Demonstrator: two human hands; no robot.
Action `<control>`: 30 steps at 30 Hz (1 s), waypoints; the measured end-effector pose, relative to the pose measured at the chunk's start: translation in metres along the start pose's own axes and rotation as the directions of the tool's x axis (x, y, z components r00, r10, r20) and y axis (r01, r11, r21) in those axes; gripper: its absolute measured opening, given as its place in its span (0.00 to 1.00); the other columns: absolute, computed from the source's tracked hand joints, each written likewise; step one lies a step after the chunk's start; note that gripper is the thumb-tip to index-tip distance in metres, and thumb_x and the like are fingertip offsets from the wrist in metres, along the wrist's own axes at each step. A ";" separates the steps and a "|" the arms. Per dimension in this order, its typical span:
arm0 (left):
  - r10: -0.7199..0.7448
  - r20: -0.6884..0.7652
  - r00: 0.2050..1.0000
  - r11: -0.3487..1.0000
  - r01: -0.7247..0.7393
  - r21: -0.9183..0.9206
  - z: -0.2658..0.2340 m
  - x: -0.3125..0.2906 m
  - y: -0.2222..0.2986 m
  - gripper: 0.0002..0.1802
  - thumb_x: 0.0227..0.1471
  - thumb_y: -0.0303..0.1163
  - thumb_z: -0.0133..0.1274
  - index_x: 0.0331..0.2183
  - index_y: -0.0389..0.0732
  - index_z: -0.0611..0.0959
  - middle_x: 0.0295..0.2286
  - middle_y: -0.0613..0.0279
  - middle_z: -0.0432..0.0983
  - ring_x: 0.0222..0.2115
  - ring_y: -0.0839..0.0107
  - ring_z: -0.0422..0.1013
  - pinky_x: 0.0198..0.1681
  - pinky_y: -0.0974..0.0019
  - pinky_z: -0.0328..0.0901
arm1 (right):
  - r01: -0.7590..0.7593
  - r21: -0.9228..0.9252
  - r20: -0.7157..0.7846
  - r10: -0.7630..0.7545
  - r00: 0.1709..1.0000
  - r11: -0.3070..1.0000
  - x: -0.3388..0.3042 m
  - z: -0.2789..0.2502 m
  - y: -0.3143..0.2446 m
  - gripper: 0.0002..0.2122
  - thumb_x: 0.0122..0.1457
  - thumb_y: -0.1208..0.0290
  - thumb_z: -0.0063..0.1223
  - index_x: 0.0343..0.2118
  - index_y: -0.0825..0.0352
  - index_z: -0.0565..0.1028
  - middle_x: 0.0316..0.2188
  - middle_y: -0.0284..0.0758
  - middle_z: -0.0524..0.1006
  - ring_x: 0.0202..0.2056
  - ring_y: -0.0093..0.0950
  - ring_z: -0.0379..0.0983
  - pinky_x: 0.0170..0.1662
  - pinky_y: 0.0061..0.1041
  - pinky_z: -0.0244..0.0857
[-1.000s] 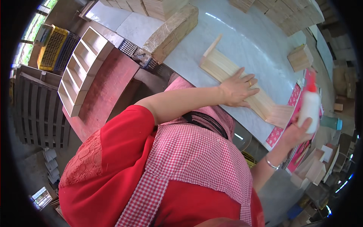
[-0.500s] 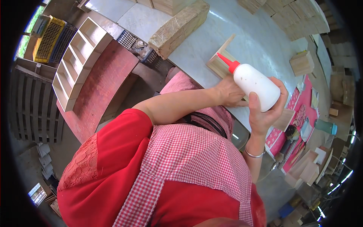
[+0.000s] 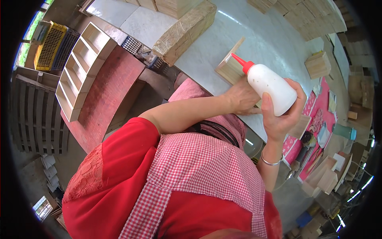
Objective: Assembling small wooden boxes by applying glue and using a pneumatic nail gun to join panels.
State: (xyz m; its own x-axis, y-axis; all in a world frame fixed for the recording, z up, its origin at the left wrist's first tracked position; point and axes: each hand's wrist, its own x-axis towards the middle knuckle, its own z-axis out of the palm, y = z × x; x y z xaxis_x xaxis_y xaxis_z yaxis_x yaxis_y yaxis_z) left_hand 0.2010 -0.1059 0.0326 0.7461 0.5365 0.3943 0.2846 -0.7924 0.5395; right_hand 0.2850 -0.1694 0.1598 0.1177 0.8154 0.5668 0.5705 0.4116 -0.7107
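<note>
My right hand [image 3: 283,111] is wrapped round a white squeeze bottle [image 3: 271,88] with a red pointed nozzle. The bottle is tilted, its tip pointing up and left over a pale wooden piece [image 3: 230,71] with an upright edge. At the near edge of the grey-white table [image 3: 246,24], my left hand [image 3: 243,97] grips this piece. The bottle and my right hand hide part of the left fingers, and my left hand covers the near part of the wood.
A long tape-wrapped block [image 3: 185,32] lies on the table's left side. Stacked wooden boxes [image 3: 308,18] stand at the far right, with a small wooden box [image 3: 317,65] nearer. A compartmented wooden tray [image 3: 81,71] rests on a red board [image 3: 107,91] at left.
The bottle and my right hand have shifted slightly right, with the nozzle still aimed at the wooden piece. My left hand keeps its hold. The whole view has moved a little.
</note>
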 end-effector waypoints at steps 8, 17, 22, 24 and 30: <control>-0.049 0.079 0.996 0.989 0.037 0.141 -0.016 -0.007 0.009 0.45 0.51 0.61 0.52 0.61 0.43 0.62 0.59 0.49 0.60 0.64 0.51 0.49 0.64 0.34 0.41 | 0.035 -0.053 -0.055 -0.038 0.998 0.998 0.018 0.004 0.014 0.29 0.46 0.72 0.70 0.50 0.70 0.68 0.44 0.40 0.72 0.42 0.31 0.73 0.44 0.28 0.70; -0.067 0.087 0.994 0.976 0.047 0.210 -0.020 -0.009 0.013 0.44 0.51 0.62 0.51 0.60 0.43 0.66 0.59 0.49 0.60 0.64 0.50 0.49 0.64 0.33 0.41 | 0.028 -0.093 -0.091 -0.037 0.995 0.995 0.037 0.006 0.020 0.27 0.47 0.71 0.71 0.49 0.69 0.69 0.42 0.39 0.73 0.40 0.29 0.74 0.42 0.28 0.70; -0.067 0.048 0.997 0.974 0.055 0.220 -0.020 -0.007 0.012 0.43 0.51 0.62 0.50 0.60 0.43 0.67 0.59 0.49 0.60 0.63 0.51 0.51 0.64 0.34 0.42 | -0.059 -0.021 -0.022 0.058 0.998 0.998 0.035 -0.002 0.009 0.26 0.50 0.72 0.68 0.51 0.69 0.69 0.45 0.36 0.72 0.44 0.27 0.71 0.47 0.25 0.67; -0.065 0.062 0.996 0.973 0.049 0.225 -0.018 -0.007 0.011 0.43 0.51 0.62 0.51 0.59 0.43 0.67 0.59 0.50 0.60 0.63 0.51 0.51 0.64 0.35 0.42 | -0.116 0.043 0.012 0.116 0.993 0.992 0.033 -0.011 0.002 0.26 0.52 0.68 0.66 0.51 0.70 0.69 0.44 0.37 0.73 0.43 0.27 0.71 0.45 0.26 0.68; -0.092 0.105 0.990 0.965 0.062 0.254 -0.014 -0.004 0.010 0.42 0.50 0.62 0.52 0.58 0.46 0.70 0.59 0.54 0.62 0.63 0.55 0.52 0.64 0.37 0.43 | -0.157 0.261 -0.245 0.222 0.944 0.952 -0.002 -0.076 0.016 0.28 0.54 0.58 0.62 0.52 0.73 0.67 0.45 0.40 0.72 0.43 0.33 0.73 0.46 0.30 0.69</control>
State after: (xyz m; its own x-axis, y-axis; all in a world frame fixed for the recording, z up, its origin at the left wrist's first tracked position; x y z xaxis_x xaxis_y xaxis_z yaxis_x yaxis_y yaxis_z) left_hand 0.1928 -0.1122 0.0466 0.7759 0.5734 0.2630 0.4740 -0.8050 0.3568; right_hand 0.3557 -0.1953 0.1790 0.4374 0.7612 0.4789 0.3124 0.3708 -0.8746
